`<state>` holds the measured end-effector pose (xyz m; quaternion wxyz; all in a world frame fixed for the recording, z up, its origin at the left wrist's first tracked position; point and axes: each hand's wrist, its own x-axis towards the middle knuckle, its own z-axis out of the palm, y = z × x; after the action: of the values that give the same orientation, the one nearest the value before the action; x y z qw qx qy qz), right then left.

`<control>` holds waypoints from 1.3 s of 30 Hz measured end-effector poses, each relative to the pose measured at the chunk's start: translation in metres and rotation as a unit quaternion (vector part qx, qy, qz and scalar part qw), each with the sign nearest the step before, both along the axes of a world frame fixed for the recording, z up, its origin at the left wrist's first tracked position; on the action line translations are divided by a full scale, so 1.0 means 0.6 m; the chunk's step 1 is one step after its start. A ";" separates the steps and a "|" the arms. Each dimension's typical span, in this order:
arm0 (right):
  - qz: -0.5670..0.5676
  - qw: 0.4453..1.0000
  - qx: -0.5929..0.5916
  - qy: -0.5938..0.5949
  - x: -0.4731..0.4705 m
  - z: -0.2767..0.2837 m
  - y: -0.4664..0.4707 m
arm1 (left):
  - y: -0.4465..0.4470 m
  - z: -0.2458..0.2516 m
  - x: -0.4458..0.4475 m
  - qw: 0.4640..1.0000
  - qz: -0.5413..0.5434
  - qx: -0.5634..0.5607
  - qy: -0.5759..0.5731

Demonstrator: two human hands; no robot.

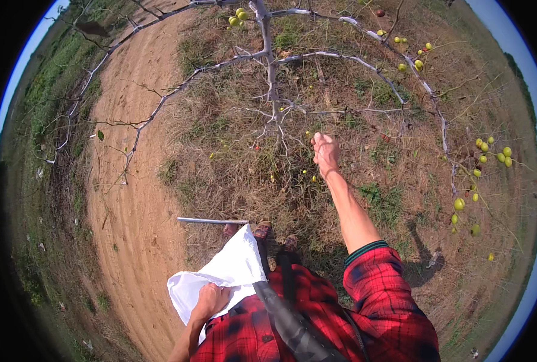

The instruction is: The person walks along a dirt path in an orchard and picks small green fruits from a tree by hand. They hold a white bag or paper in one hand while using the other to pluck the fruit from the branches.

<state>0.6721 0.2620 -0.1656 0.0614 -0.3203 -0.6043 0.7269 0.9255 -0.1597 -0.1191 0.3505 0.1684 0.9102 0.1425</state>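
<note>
My left hand (213, 298) grips the edge of a white cloth-like bag (232, 262) at my waist. The bag hangs in front of my left side, its mouth partly spread. My right arm reaches forward, and my right hand (326, 154) is curled beside the lower twigs of a thorny, nearly leafless branch (270, 68). A small reddish-brown spot shows at its fingertips; whether it is a held fruit or something behind cannot be told. Just beyond those fingers is a small yellow fruit (308, 133).
Side branches arch to both sides, with yellow-green fruits (459, 204) clustered at the right and more fruits (238, 17) at the top. Fallen fruits (313, 178) dot the dry grass. A pale bar (212, 221) lies near my feet. A dirt track (132, 212) runs along the left.
</note>
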 end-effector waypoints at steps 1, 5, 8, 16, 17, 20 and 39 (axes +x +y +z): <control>-0.022 0.999 -0.035 -0.025 0.024 0.006 0.000 | 0.002 -0.003 -0.007 1.000 -0.003 0.009 0.008; -0.059 0.986 -0.151 -0.028 0.153 0.016 0.006 | 0.016 -0.006 -0.038 0.999 -0.004 0.026 -0.019; -0.068 0.959 -0.274 0.015 0.254 0.031 0.017 | 0.044 0.020 -0.076 0.995 -0.075 0.044 -0.048; -0.168 0.923 -0.305 0.164 0.418 0.170 0.075 | 0.223 0.183 -0.227 0.935 -0.061 0.268 -0.224; -0.180 0.926 -0.278 0.183 0.431 0.199 0.081 | 0.257 0.198 -0.244 0.923 -0.049 0.305 -0.228; -0.167 0.929 -0.194 0.268 0.463 0.290 0.087 | 0.373 0.238 -0.277 0.861 -0.011 0.447 -0.242; -0.017 0.957 0.159 0.242 0.439 0.500 0.105 | 0.725 0.313 -0.241 0.666 0.092 0.599 -0.435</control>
<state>0.9354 0.3250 0.1344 0.2682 -0.1312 -0.6734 0.6763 0.7809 0.2754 0.0687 0.5152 0.1765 0.3833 0.7459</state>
